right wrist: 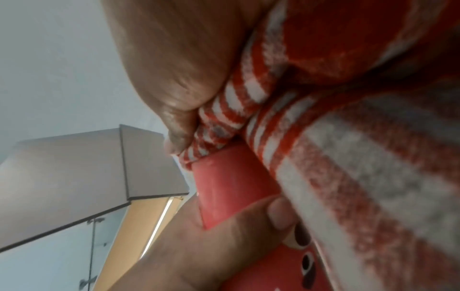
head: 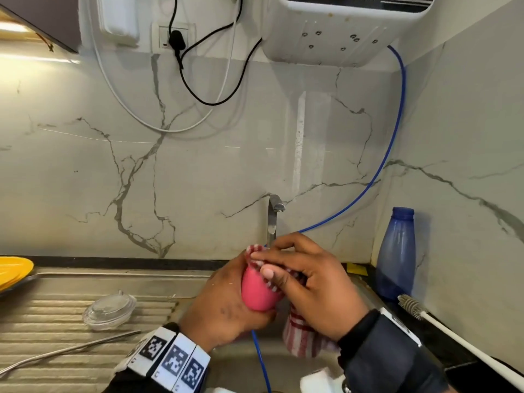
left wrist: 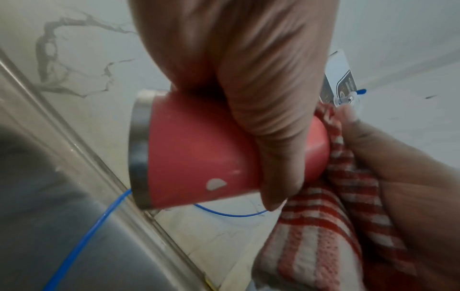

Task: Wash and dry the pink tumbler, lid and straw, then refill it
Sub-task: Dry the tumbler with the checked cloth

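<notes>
My left hand [head: 226, 302] grips the pink tumbler [head: 256, 290] above the sink, fingers wrapped round its body [left wrist: 199, 157]; its steel base rim faces left in the left wrist view. My right hand [head: 306, 279] holds a red-and-white checked cloth [head: 300, 336] pressed over the tumbler's rim, thumb on the cloth [right wrist: 224, 110]. Part of the cloth hangs below the hands. The clear lid [head: 109, 309] lies on the ribbed drainboard at left. The metal straw [head: 71, 350] lies in front of it.
A steel tap [head: 273, 217] stands just behind the hands. A blue bottle [head: 397, 256] and a white bottle brush [head: 453, 338] sit at right. A blue tube [head: 394, 137] runs from the wall purifier [head: 346, 29] into the sink. A yellow plate [head: 14, 272] is at far left.
</notes>
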{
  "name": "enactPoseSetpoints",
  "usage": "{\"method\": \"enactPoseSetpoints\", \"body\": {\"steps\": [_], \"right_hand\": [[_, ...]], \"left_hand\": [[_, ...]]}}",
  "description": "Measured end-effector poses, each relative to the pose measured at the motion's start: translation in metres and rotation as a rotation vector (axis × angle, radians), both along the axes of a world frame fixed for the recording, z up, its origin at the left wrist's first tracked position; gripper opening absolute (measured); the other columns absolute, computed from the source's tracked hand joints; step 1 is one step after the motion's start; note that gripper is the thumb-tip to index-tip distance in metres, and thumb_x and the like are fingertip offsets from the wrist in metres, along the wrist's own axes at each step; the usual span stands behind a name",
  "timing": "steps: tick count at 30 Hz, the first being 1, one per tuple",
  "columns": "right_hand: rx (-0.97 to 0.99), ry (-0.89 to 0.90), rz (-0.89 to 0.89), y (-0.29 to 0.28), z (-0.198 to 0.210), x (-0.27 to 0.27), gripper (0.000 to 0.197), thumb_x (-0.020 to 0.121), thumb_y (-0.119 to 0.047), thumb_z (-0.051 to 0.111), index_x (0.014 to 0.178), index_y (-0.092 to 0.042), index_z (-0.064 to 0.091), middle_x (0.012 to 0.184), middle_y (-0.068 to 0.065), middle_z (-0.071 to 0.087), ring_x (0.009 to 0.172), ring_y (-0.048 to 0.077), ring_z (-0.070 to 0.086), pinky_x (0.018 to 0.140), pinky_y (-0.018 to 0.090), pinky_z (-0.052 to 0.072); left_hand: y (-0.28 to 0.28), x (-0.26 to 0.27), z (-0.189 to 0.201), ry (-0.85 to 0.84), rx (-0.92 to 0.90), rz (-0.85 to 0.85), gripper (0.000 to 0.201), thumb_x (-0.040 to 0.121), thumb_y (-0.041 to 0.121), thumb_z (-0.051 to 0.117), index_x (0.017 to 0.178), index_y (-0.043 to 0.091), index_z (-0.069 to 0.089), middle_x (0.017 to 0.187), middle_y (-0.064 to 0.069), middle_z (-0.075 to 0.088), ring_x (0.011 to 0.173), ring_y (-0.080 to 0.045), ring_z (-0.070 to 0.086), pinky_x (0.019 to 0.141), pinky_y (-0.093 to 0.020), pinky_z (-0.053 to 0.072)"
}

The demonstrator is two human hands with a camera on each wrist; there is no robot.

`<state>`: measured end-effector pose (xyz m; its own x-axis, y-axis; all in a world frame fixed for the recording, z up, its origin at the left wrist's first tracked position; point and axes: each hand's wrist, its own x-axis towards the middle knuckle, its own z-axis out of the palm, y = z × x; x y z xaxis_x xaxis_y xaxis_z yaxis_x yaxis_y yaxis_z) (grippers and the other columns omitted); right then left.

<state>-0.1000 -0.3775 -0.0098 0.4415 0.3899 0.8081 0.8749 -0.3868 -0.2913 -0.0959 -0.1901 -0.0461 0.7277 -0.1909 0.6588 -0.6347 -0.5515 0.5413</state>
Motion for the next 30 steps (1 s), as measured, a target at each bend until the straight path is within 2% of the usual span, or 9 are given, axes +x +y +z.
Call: {"method": "enactPoseSetpoints", "body": {"steps": [2,9,12,14,16,19,24,28,30], "right_hand": [[-0.036,-0.059,0.036,0.001,0.0,-0.002,0.024,0.094,-0.035,0.067,0.117,-0.034,0.074,0.116,-0.014,0.061,0.107,0.007,0.063,0.09,0.019,0.05],[0.16,0.113,-0.091,-0.017,-0.009,0.021,0.023,0.093,-0.026,0.069,0.115,-0.032,0.076,0.107,-0.015,0.067,0.105,0.004,0.064,0.091,0.029,0.053],[0.102,0.043,-0.047,-0.002,-0.009,0.011,0.022,0.093,-0.027,0.07,0.114,-0.032,0.076,0.112,-0.014,0.064,0.109,0.005,0.063,0.093,0.024,0.051],[-0.006,-0.021,0.008,0.008,-0.011,0.002,0.022,0.092,-0.03,0.072,0.114,-0.033,0.076,0.117,-0.015,0.062,0.112,0.006,0.061,0.094,0.022,0.05],[-0.092,-0.071,0.055,0.012,-0.013,0.0,0.023,0.091,-0.032,0.072,0.113,-0.034,0.076,0.122,-0.015,0.059,0.114,0.008,0.06,0.095,0.024,0.05],[0.028,-0.008,0.079,0.001,-0.014,0.012,0.023,0.091,-0.026,0.073,0.112,-0.032,0.077,0.119,-0.011,0.062,0.111,0.012,0.062,0.094,0.026,0.051],[0.173,0.108,-0.046,-0.014,-0.01,0.021,0.022,0.091,-0.026,0.069,0.112,-0.027,0.077,0.109,-0.015,0.065,0.106,0.0,0.062,0.087,0.009,0.046],[0.09,0.043,0.011,-0.002,-0.009,0.011,0.023,0.094,-0.026,0.069,0.115,-0.031,0.076,0.114,-0.013,0.063,0.11,0.009,0.063,0.091,0.019,0.05],[0.071,0.03,0.035,0.001,-0.009,0.009,0.024,0.094,-0.027,0.068,0.116,-0.031,0.075,0.116,-0.013,0.061,0.111,0.01,0.062,0.092,0.021,0.051]], "left_hand": [[-0.001,0.001,-0.001,-0.051,-0.03,0.01,0.069,0.055,0.029,0.091,0.108,0.052,0.053,0.106,0.035,0.062,0.095,0.008,0.064,0.072,-0.006,0.046],[-0.005,0.002,-0.006,-0.05,0.065,-0.003,0.096,0.053,0.053,0.091,0.137,0.046,0.045,0.124,0.027,0.06,0.108,0.003,0.061,0.089,-0.015,0.05],[-0.005,0.004,-0.011,-0.025,0.071,0.072,0.081,0.051,0.051,0.087,0.123,0.046,0.051,0.107,0.028,0.063,0.098,0.005,0.063,0.081,-0.012,0.048],[0.001,0.007,-0.013,-0.011,-0.017,0.08,0.064,0.054,0.032,0.089,0.109,0.041,0.059,0.096,0.026,0.068,0.091,0.006,0.066,0.074,-0.01,0.047],[0.007,0.008,-0.01,-0.007,-0.11,0.053,0.064,0.056,0.015,0.09,0.11,0.037,0.062,0.096,0.022,0.072,0.088,0.002,0.069,0.073,-0.013,0.051],[0.008,0.006,-0.004,-0.02,-0.097,0.027,0.075,0.056,0.029,0.091,0.123,0.038,0.057,0.103,0.018,0.071,0.09,-0.003,0.07,0.077,-0.025,0.057],[-0.001,0.002,-0.004,-0.03,0.015,-0.018,0.092,0.054,0.052,0.093,0.132,0.049,0.045,0.12,0.036,0.056,0.105,0.006,0.061,0.082,-0.011,0.051],[-0.001,0.003,-0.007,0.004,-0.083,0.023,0.078,0.057,0.041,0.094,0.122,0.044,0.051,0.11,0.029,0.064,0.093,0.0,0.067,0.073,-0.016,0.054],[-0.001,0.003,-0.006,0.083,-0.19,0.026,0.071,0.062,0.033,0.094,0.12,0.041,0.054,0.107,0.022,0.068,0.09,-0.003,0.07,0.076,-0.025,0.059]]}}
